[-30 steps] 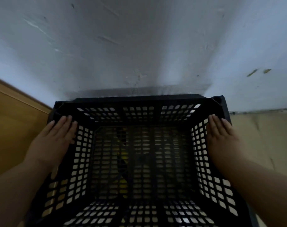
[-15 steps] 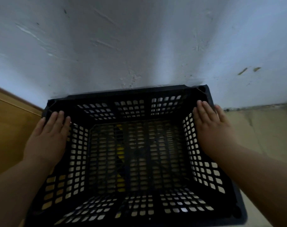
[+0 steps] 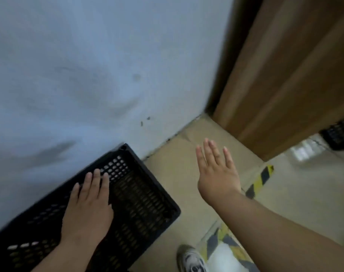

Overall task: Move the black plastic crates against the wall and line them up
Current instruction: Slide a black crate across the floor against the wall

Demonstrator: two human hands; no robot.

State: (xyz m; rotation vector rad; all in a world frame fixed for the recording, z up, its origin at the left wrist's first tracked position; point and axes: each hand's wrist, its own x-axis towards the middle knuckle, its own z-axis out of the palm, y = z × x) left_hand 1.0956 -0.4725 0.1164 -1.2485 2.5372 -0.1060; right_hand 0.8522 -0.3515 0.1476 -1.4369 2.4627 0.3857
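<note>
A black perforated plastic crate (image 3: 139, 201) sits on the floor at the lower left, its far side against the pale wall (image 3: 88, 75). My left hand (image 3: 88, 209) hovers flat over the crate's left part, fingers apart, holding nothing; whether it touches the rim I cannot tell. My right hand (image 3: 216, 169) is in the air to the right of the crate, open, fingers spread, apart from it. Part of another black crate (image 3: 339, 134) shows at the far right edge, beyond the brown panel.
A tall brown wooden panel (image 3: 285, 85) stands at the right, meeting the wall at a corner. The beige floor (image 3: 186, 163) between crate and panel is bare. Yellow-black hazard tape (image 3: 259, 179) runs across the floor. My shoe (image 3: 190, 260) is at the bottom.
Both hands have come off the crate's side walls. The view has swung right, so the crate now lies at lower left against the wall. My right hand has lifted away to the right.
</note>
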